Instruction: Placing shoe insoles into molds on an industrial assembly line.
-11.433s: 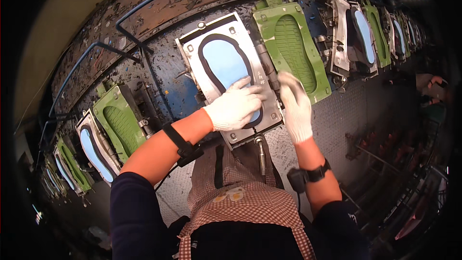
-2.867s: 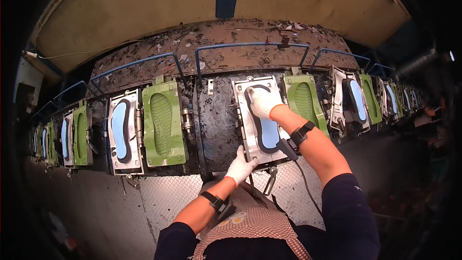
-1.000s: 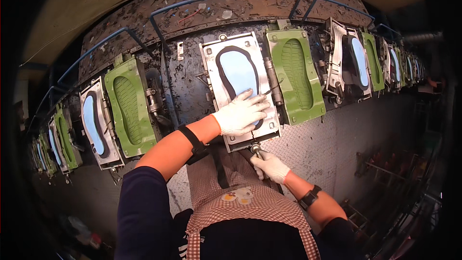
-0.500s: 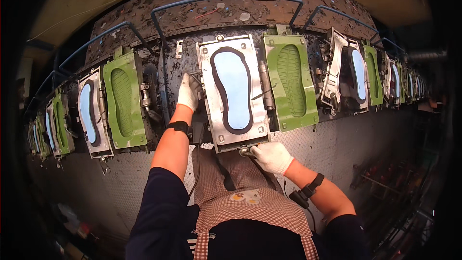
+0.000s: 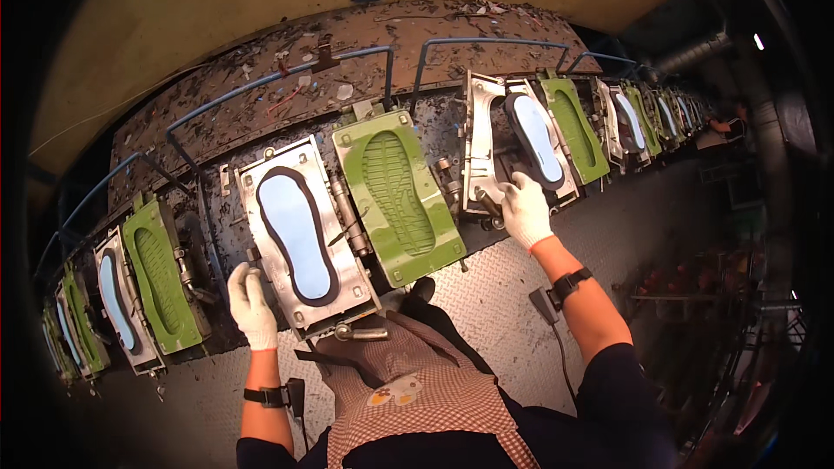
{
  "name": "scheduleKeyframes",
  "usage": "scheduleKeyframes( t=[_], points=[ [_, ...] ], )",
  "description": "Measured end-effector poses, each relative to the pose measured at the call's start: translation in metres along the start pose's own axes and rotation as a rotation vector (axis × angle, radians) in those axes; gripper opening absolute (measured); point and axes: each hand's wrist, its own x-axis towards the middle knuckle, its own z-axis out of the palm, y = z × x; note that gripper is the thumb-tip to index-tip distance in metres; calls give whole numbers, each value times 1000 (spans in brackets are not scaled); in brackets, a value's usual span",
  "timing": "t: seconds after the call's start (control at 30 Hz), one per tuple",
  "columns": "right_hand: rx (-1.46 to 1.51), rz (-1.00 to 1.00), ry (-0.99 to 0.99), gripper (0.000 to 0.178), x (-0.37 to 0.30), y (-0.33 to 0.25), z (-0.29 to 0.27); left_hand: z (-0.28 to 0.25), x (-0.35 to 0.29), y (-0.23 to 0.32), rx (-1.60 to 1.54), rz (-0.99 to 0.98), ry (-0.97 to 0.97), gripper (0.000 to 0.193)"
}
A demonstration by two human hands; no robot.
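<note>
A silver metal mould plate (image 5: 339, 274) holds a light blue sole-shaped piece (image 5: 300, 234) with a dark rim. Joined to its right side by a hinge is a green mould half (image 5: 439, 243) with a ridged sole cavity. My left hand (image 5: 252, 308), in a white glove, is beside the plate's lower left edge, its fingers loosely bent and holding nothing visible. Farther right, my gloved right hand (image 5: 526, 213) reaches up by the lever handle (image 5: 488, 201) of another silver mould, fingers partly spread. Whether it touches the handle is hard to see. That mould's silver frame (image 5: 478, 135) stands raised beside its blue sole piece (image 5: 537, 139).
More moulds, such as a green one (image 5: 165, 282), run in a line to both sides. Blue rails (image 5: 278, 80) stand behind them, before a brown surface (image 5: 391, 48) strewn with scraps. A metal handle (image 5: 360, 332) juts from the near mould's front. The floor (image 5: 469, 321) is patterned metal plate.
The view has shifted right, so the near mould sits farther left. My right hand has left its front handle and moved to the mould on the right. My left hand is now lower along the plate's edge.
</note>
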Motion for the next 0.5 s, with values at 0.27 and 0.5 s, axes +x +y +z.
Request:
scheduleKeyframes(
  t=[0.27, 0.5],
  points=[
    [-592, -281, -197, 35, 166, 60, 40, 315, -113, 130, 266, 624, -764, 55],
    [-141, -323, -195, 38, 169, 122, 56, 410, -91, 105, 475, 37, -363, 70]
  ],
)
